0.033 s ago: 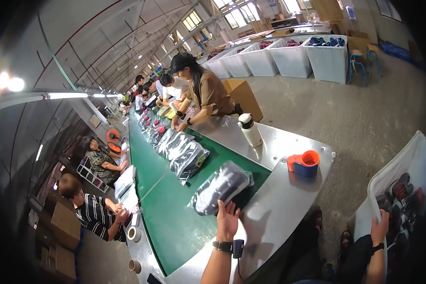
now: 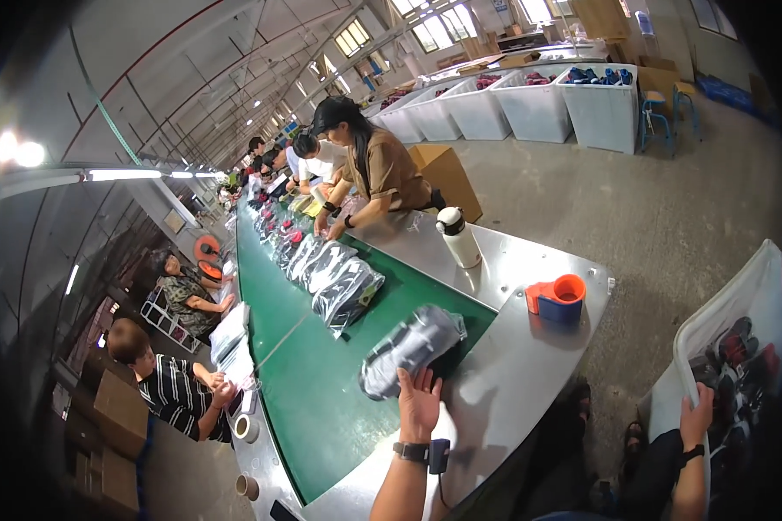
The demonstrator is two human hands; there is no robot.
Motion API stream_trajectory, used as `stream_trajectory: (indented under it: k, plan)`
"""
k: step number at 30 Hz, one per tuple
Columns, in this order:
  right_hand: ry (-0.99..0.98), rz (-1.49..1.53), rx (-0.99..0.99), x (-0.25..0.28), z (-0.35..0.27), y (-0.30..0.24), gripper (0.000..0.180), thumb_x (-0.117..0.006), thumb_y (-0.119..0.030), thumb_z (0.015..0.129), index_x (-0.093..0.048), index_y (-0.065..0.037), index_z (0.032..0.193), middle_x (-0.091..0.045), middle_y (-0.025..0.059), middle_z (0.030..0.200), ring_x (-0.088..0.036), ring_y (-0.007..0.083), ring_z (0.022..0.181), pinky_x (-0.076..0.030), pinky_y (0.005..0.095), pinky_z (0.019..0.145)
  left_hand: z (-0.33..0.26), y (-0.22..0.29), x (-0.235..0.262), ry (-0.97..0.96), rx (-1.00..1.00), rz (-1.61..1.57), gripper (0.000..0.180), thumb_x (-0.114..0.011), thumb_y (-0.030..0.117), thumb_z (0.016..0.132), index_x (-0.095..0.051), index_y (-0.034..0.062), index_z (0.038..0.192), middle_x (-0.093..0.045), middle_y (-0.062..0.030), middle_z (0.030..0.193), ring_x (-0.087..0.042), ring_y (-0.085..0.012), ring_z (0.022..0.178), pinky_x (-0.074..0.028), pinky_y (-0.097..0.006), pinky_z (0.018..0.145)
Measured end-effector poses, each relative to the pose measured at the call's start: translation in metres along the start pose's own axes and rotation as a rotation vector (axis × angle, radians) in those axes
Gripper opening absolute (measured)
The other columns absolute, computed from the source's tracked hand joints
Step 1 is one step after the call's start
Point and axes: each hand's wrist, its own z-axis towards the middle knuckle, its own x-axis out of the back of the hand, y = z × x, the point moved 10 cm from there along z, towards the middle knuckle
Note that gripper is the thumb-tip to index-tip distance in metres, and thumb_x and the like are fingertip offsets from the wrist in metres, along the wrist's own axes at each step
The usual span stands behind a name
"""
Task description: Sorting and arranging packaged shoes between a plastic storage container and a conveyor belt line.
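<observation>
Bagged shoe unmoved, left hand same.

Bagged item: dark goods sealed in a clear, glossy plastic bag (contents too blurred to identify)
Pose: lying flat, angled diagonally
Place: near end of the green conveyor belt, by its metal edge
Contact: left hand's fingertips touching its near end

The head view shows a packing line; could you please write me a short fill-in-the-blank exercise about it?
1. The left hand touches a bagged item lying on the ____ belt.
2. The right hand grips the rim of a white ____.
3. The orange and blue tape dispenser sits on the ____ table.

Missing words: green; bin; metal
</observation>
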Motion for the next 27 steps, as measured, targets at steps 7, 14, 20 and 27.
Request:
stream_trajectory:
  k: [7, 14, 20, 27]
  plan:
    - [0.006, -0.001, 0.064, 0.000, -0.005, -0.005, 0.048, -0.066, -0.006, 0.088, -0.055, 0.003, 0.134, -0.057, 0.0201, 0.127, -0.057, 0.0415, 0.123, -0.046, 0.0432, 0.105, -0.001, -0.036, 0.010, 0.202, -0.183, -0.340, 0.072, -0.084, 0.048, 0.086, -0.055, 0.0113, 0.140, -0.061, -0.0049, 0.140, -0.055, -0.0228, 0.130, -0.045, -0.041, 0.112]
    - [-0.007, 0.015, 0.065, 0.003, -0.009, 0.002, 0.054, -0.068, -0.006, 0.086, -0.054, 0.002, 0.137, -0.056, 0.0187, 0.127, -0.056, 0.0398, 0.123, -0.046, 0.0424, 0.105, -0.004, -0.035, -0.016, 0.392, -0.096, -0.287, 0.073, -0.082, 0.061, 0.083, -0.061, 0.0084, 0.130, -0.065, -0.0035, 0.125, -0.060, -0.0217, 0.110, -0.053, -0.037, 0.089]
    - [-0.010, 0.007, 0.047, 0.010, -0.012, 0.001, 0.053, -0.067, -0.008, 0.086, -0.055, 0.000, 0.137, -0.057, 0.0189, 0.131, -0.056, 0.0410, 0.125, -0.046, 0.0446, 0.105, -0.005, -0.051, -0.016, 0.490, 0.141, -0.221, 0.071, -0.081, 0.069, 0.080, -0.063, 0.0178, 0.125, -0.065, -0.0015, 0.119, -0.060, -0.0208, 0.105, -0.052, -0.037, 0.083]
    - [-0.017, -0.003, 0.056, 0.007, -0.008, -0.009, 0.055, -0.071, -0.012, 0.086, -0.056, 0.000, 0.138, -0.057, 0.0183, 0.129, -0.058, 0.0411, 0.122, -0.049, 0.0447, 0.102, 0.050, -0.024, 0.008, 0.123, -0.039, -0.163, 0.056, -0.057, 0.052, 0.102, -0.058, 0.0111, 0.140, -0.066, -0.0110, 0.135, -0.065, -0.0343, 0.120, -0.054, -0.054, 0.103]
